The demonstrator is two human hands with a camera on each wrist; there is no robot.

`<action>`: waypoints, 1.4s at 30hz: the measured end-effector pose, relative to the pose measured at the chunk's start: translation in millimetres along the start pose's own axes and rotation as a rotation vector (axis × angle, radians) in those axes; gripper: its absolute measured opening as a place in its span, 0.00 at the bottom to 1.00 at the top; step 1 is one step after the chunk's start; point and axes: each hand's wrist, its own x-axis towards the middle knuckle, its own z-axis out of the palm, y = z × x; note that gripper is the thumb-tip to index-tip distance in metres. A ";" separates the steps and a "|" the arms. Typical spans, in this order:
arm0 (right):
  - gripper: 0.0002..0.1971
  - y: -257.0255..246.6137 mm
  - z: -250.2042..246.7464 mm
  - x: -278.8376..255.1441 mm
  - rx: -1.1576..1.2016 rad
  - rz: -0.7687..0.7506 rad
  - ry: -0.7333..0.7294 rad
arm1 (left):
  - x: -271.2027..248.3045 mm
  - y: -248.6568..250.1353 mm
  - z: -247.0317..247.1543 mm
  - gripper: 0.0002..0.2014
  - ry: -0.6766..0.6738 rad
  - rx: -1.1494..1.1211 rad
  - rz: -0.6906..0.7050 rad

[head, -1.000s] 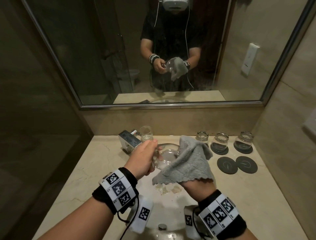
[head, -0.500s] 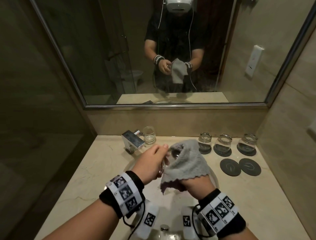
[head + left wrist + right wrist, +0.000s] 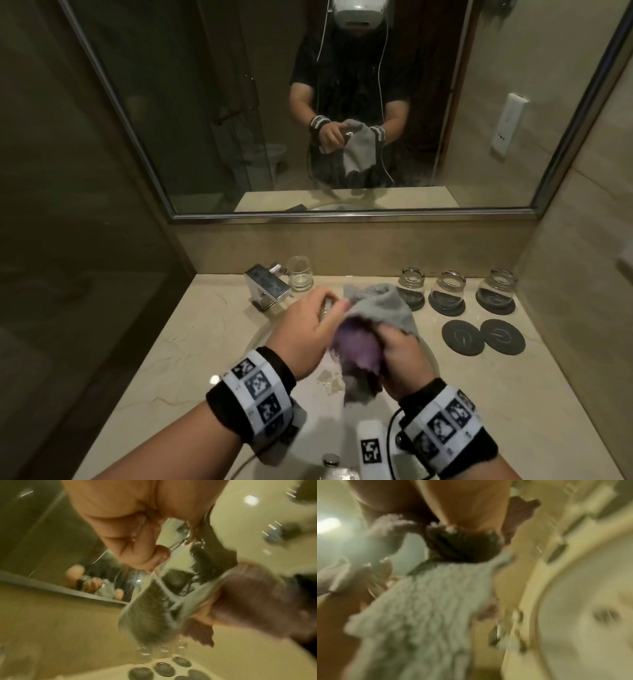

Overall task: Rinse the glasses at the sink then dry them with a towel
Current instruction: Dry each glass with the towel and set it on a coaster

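Note:
My left hand [image 3: 308,329] grips a clear glass [image 3: 325,306] above the sink; only a sliver of it shows between my fingers. A cloth, grey on one side [image 3: 376,305] and purple on the other, is bunched over the glass, and my right hand [image 3: 400,356] grips it. In the blurred left wrist view the cloth [image 3: 149,615] fills the inside of the glass [image 3: 171,588] below my fingers [image 3: 137,540]. The right wrist view is blurred too: the grey cloth [image 3: 423,615] hangs under my right hand [image 3: 462,507].
A chrome faucet [image 3: 267,287] and a small tumbler [image 3: 299,274] stand behind the sink basin [image 3: 260,342]. At the back right, three glasses [image 3: 452,287] sit on dark coasters, with two bare coasters [image 3: 462,337] in front. A mirror [image 3: 342,102] hangs above, and a wall closes the right side.
The cloth hung spread beside the glass; now it is bunched over and into it, purple side up. Both hands have come closer together and nearer to me.

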 end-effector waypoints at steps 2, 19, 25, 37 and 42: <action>0.35 -2.8 -2.8 6.2 0.274 -0.033 -0.171 | -0.5 1.1 -1.1 0.26 0.006 0.137 0.172; 0.15 -6.1 -9.9 -3.0 -0.638 -0.706 0.182 | 10.9 -10.1 7.7 0.36 -0.071 -0.211 -0.283; 0.16 -1.7 -3.7 -4.4 0.181 -0.148 -0.078 | 1.7 -2.1 6.1 0.25 0.058 0.152 0.206; 0.18 -6.3 0.3 -3.9 0.380 -0.078 -0.137 | 5.4 -2.1 2.8 0.21 -0.016 0.046 0.078; 0.04 -13.0 2.3 -14.3 -0.052 -0.193 0.113 | 12.5 -7.7 5.2 0.32 -0.106 -0.228 -0.249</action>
